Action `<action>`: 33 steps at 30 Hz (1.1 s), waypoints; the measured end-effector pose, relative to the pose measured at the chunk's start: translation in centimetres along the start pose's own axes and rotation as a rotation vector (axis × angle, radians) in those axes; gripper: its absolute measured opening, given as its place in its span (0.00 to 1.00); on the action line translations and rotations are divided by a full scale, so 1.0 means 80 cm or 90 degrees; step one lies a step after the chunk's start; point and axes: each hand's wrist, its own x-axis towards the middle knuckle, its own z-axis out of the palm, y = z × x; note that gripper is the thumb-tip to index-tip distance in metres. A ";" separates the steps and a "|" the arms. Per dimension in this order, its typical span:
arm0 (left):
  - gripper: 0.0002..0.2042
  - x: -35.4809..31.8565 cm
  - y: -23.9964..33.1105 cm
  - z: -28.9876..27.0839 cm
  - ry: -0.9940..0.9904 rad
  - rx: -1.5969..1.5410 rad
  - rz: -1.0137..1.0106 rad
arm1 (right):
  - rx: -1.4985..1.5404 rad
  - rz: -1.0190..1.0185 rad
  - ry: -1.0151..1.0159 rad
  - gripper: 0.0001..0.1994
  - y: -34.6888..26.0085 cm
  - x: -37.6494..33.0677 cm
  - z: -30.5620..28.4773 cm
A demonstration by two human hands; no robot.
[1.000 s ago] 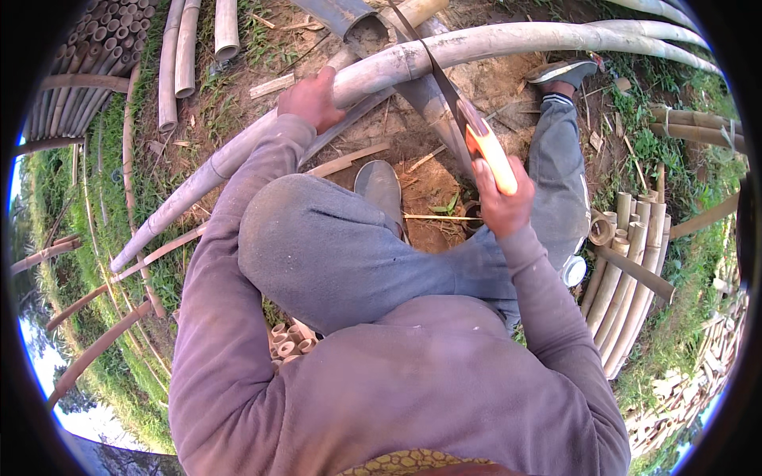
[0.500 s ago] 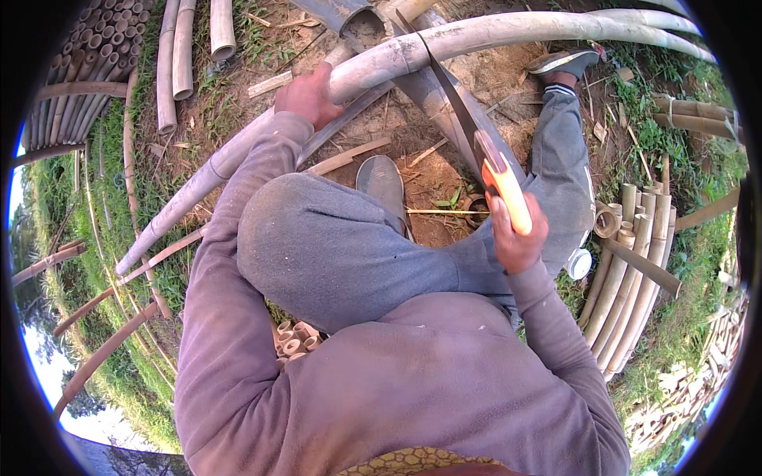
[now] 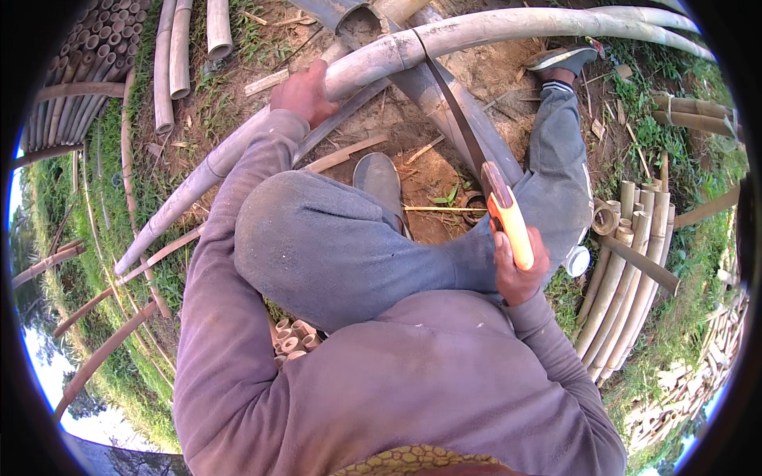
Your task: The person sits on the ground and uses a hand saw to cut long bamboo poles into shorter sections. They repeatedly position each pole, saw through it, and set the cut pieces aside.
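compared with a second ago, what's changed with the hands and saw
The right hand has drawn the saw back toward the person's body and slightly to the right, so less of its blade shows beyond the bamboo pole. Nothing was grasped or let go: the right hand keeps the orange handle, the left hand still grips the pole.

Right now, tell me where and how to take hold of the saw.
Probably best by its orange handle, from the near right side: that is the saw's near end, while the thin blade slants away to the pole. The right grip holds it there.
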 end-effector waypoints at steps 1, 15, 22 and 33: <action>0.31 0.001 0.000 -0.001 0.002 0.004 0.001 | 0.020 -0.027 0.016 0.06 0.012 0.046 0.035; 0.33 0.002 -0.002 -0.002 0.016 0.001 -0.003 | 0.083 -0.043 0.028 0.07 0.051 0.033 0.054; 0.34 -0.015 -0.008 -0.014 0.080 -0.031 0.043 | 0.076 -0.091 0.026 0.13 0.041 0.190 0.116; 0.29 -0.152 -0.022 -0.075 0.157 -0.149 0.161 | 0.217 -0.145 -0.086 0.39 0.001 0.187 0.097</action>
